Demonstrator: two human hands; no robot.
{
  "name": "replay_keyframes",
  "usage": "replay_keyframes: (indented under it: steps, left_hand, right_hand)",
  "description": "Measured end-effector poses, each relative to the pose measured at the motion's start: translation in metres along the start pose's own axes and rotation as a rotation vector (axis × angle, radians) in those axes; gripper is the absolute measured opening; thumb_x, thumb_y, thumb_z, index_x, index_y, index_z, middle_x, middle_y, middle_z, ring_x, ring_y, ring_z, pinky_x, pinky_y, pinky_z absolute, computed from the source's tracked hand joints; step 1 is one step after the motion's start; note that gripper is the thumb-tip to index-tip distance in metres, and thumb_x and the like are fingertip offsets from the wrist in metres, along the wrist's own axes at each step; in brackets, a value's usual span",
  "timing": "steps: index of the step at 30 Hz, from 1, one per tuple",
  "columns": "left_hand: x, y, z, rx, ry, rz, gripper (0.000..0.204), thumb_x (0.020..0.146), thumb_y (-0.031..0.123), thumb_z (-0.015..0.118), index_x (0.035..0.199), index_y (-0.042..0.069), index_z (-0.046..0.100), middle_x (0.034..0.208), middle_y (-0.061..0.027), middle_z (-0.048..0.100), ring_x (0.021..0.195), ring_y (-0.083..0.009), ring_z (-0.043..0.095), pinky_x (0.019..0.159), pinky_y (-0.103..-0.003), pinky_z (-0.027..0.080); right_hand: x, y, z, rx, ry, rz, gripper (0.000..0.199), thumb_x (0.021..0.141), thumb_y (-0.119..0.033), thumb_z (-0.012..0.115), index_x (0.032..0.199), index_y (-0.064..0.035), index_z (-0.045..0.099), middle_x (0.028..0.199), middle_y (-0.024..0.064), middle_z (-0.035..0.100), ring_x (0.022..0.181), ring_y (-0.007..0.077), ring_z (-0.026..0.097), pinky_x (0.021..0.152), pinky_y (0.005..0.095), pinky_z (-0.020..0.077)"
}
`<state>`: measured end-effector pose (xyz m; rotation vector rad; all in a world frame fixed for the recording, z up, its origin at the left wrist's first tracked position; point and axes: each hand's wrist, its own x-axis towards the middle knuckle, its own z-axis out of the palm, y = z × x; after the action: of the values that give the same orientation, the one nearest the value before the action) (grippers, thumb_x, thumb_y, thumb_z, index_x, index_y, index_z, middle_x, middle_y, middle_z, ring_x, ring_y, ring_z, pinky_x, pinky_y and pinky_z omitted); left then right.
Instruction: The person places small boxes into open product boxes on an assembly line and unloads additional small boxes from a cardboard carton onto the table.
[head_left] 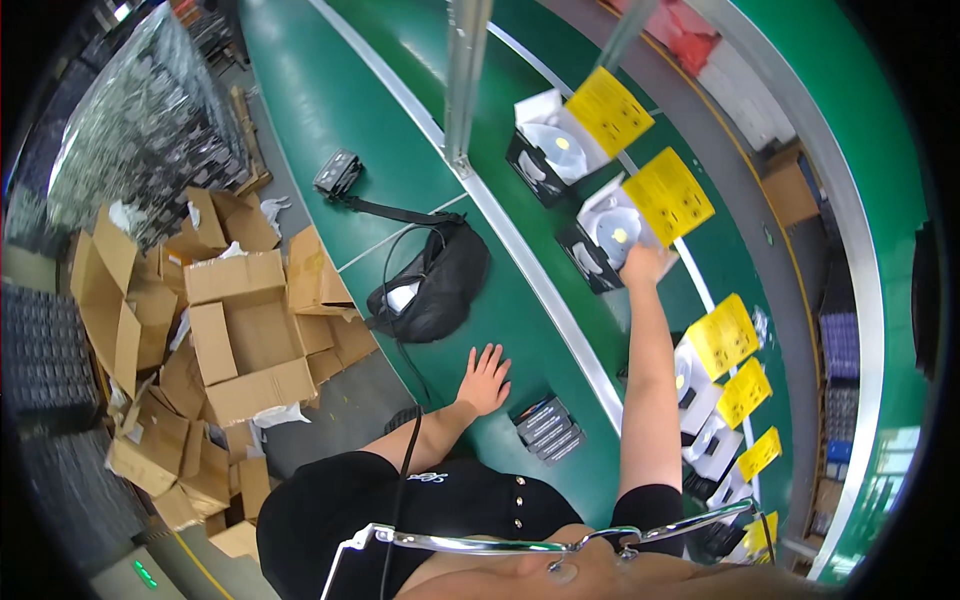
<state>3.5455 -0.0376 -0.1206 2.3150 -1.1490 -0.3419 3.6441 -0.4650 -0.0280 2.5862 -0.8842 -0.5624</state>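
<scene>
My left hand point(485, 378) lies flat on the green workbench point(480, 300), fingers spread, holding nothing. A small stack of dark flat items point(548, 427) sits just right of it. My right hand point(644, 264) reaches far out to the conveyor belt and grips the edge of an open white box point(612, 228) with a yellow flap point(668, 196) and a round white part inside. Another open box with a yellow flap point(572, 132) sits further along the belt. More such boxes point(722, 352) lie nearer to me on the right.
A black bag point(432, 282) with a strap and cable lies on the bench beyond my left hand. A small black device point(338, 173) lies further up. A metal post point(464, 80) stands at the belt's edge. Several empty cardboard boxes point(240, 330) are piled on the floor to the left.
</scene>
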Motion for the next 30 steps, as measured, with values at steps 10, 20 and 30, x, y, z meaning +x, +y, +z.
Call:
replay_keyframes:
  steps: [10, 20, 30]
  left_hand:
    - [-0.004, -0.01, -0.028, -0.041, 0.015, -0.017, 0.053, 0.087, 0.033, 0.06, 0.133, 0.007, 0.053, 0.151, -0.0218, 0.035, 0.143, -0.0391, 0.027, 0.118, -0.06, 0.015]
    - [0.003, -0.012, -0.053, 0.009, -0.02, -0.02, 0.053, 0.089, 0.033, 0.058, 0.134, 0.006, 0.053, 0.151, -0.0214, 0.035, 0.145, -0.0382, 0.025, 0.119, -0.059, 0.013]
    - [0.007, -0.018, -0.069, 0.012, -0.031, -0.043, 0.054, 0.09, 0.035, 0.056, 0.135, 0.006, 0.052, 0.152, -0.0208, 0.034, 0.145, -0.0373, 0.024, 0.119, -0.059, 0.012]
  right_hand:
    - [-0.139, -0.008, -0.023, 0.738, 0.596, -0.147, 0.048, 0.081, -0.018, 0.074, 0.122, 0.002, 0.057, 0.128, 0.021, 0.056, 0.121, 0.039, 0.05, 0.108, 0.0504, 0.0343]
    - [-0.456, -0.082, 0.024, 0.925, 0.374, 0.224, 0.067, 0.088, -0.025, 0.071, 0.138, 0.0079, 0.041, 0.135, 0.0278, 0.05, 0.127, 0.0427, 0.047, 0.11, 0.0483, 0.0346]
    - [-0.511, -0.108, 0.082, 0.885, 0.23, 0.493, 0.089, 0.079, -0.036, 0.078, 0.144, 0.0064, 0.035, 0.14, 0.0297, 0.045, 0.129, 0.0448, 0.044, 0.11, 0.0493, 0.0338]
